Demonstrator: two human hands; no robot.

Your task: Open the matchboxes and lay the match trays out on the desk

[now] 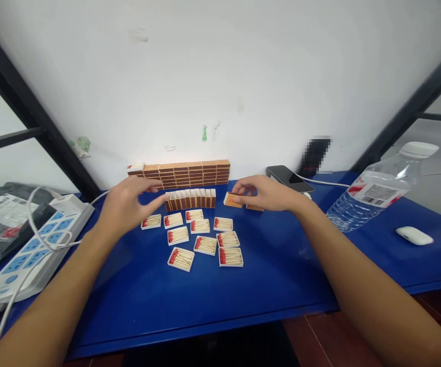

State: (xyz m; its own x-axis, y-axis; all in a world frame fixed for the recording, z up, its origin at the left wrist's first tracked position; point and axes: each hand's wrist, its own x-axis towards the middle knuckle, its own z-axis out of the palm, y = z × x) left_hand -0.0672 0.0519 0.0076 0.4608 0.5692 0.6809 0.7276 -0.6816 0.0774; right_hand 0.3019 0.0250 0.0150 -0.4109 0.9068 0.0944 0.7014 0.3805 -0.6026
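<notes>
A row of upright matchbox sleeves, brown-sided with white edges upward, stands in the middle of the blue table. At its left end is my left hand, thumb and fingers spread, the thumb tip at the first sleeve. To the right of the row, my right hand has its fingers curled down onto an orange matchbox. Another orange box lies partly hidden under that hand. Several open trays of red-tipped matches lie loosely spread in front of the row.
Stacked matchboxes line the wall, with one tray on top at left. A power strip with cables and a dark plastic bag are at left. A phone, water bottle and white case are at right.
</notes>
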